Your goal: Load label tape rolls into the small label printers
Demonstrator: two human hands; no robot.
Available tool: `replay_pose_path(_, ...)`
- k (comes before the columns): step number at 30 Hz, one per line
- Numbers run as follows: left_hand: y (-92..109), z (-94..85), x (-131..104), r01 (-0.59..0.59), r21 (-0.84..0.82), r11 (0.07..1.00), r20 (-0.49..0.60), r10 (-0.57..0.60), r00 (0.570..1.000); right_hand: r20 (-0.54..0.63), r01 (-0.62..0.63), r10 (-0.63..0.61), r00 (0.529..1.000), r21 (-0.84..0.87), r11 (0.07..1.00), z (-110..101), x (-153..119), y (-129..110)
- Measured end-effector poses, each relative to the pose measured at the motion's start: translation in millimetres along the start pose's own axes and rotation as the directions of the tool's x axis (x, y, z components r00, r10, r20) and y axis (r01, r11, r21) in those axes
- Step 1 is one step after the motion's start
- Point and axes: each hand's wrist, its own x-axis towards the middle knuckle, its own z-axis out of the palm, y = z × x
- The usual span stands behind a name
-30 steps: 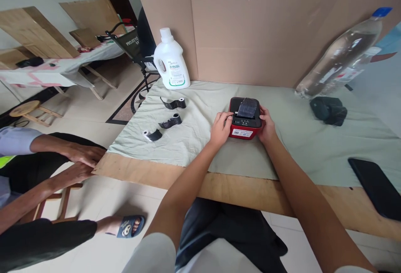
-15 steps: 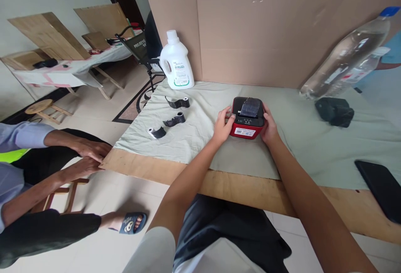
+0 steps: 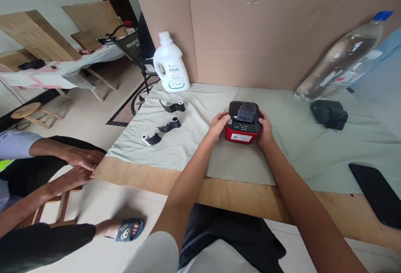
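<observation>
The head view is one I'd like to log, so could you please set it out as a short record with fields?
Left hand: at the left side of the red and black printer; hand
Right hand: at the printer's right side; hand
Printer top: dark strip over it
Left of printer: three dark rolls on the cloth
Behind rolls: white jug, upright
Far right: large blue-capped bottle, slanted in the picture
Near right: black phone
Unclear: dark object near the bottle

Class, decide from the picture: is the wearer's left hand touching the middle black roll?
Apart: the head view shows pale cloth between the left hand, which is at the printer, and the middle roll.
</observation>
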Motion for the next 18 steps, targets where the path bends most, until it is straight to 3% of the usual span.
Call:
replay_pose_path(3, -7, 5.1, 1, -0.199, 0.052, 0.979, 0.014, 0.198, 0.98, 0.01, 0.028, -0.028, 1.0, 0.02, 0.999, -2, 0, 6)
replay_pose_path(7, -19, 12.1, -2, -0.481, 0.204, 0.853, 0.081, 0.475, 0.876, 0.025, 0.034, -0.035, 0.999, 0.053, 0.998, -5, 2, 10)
replay_pose_path(18, -28, 14.3, -13, -0.642, 0.174, 0.746, 0.109, 0.634, 0.766, 0.064, 0.006, -0.007, 0.998, 0.007, 1.0, -8, -1, -1)
